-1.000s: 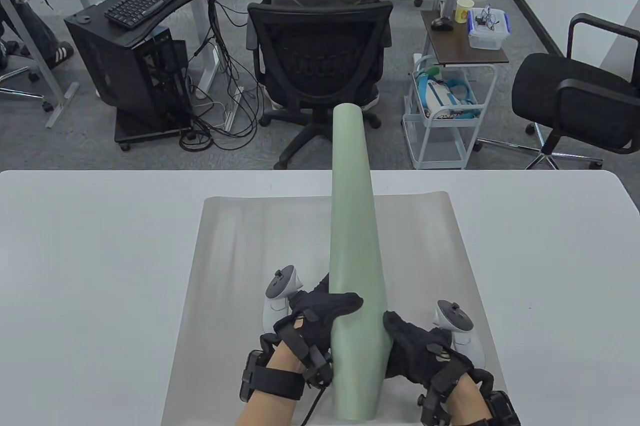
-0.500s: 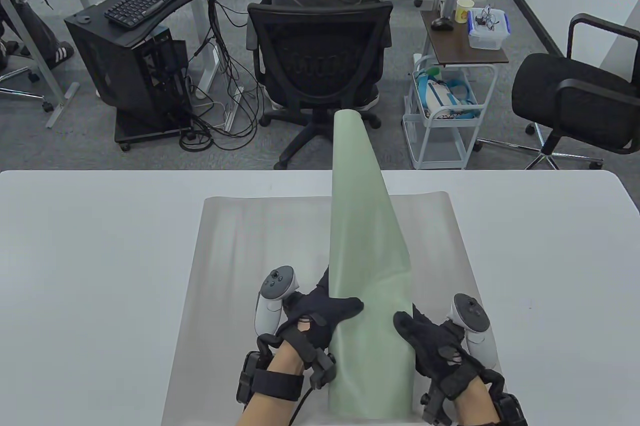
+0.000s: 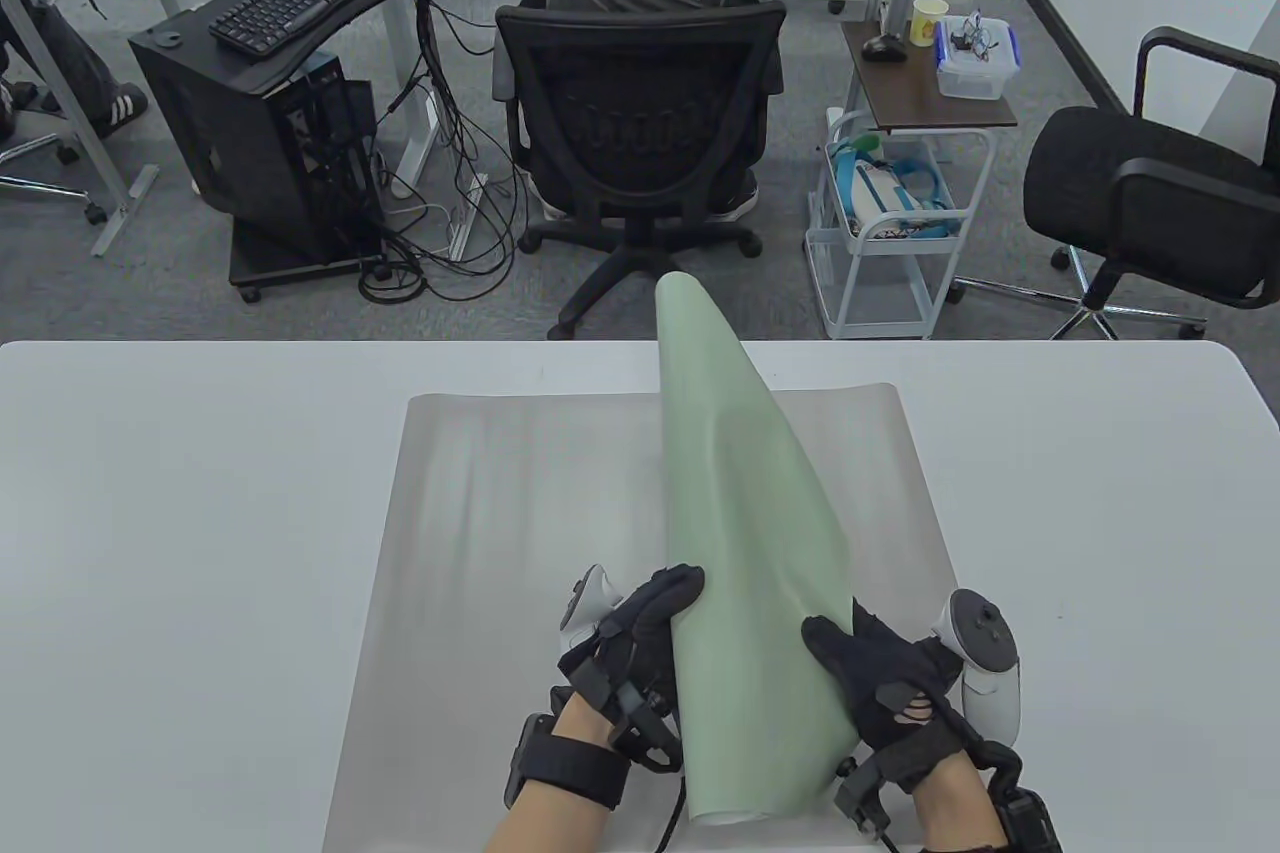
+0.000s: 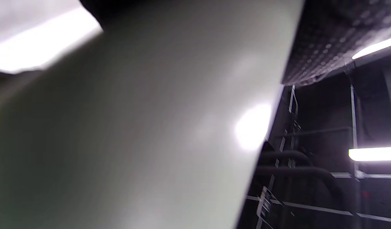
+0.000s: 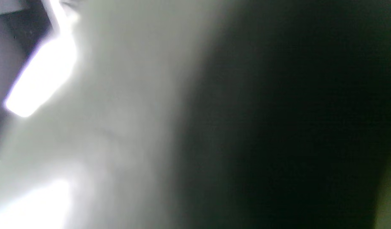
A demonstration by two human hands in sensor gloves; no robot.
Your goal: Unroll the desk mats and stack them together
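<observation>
Above the grey mat (image 3: pixel 480 513), both hands' grips hold the half-unrolled green mat (image 3: pixel 740 513): left hand (image 3: pixel 640 638), apparently right hand (image 3: pixel 880 678).

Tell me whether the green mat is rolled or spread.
Partly unrolled: the green mat fans wide between left hand and right hand, still narrow at its far end, above the flat grey mat.

- White table (image 3: pixel 180 533), rounded far corners, spanning the full width of the table view.
- Grey desk mat (image 3: pixel 500 493) unrolled flat, directly on the tabletop, centred, near edge running off the bottom of view.
- Bare tabletop showing left, right and beyond the grey mat.
</observation>
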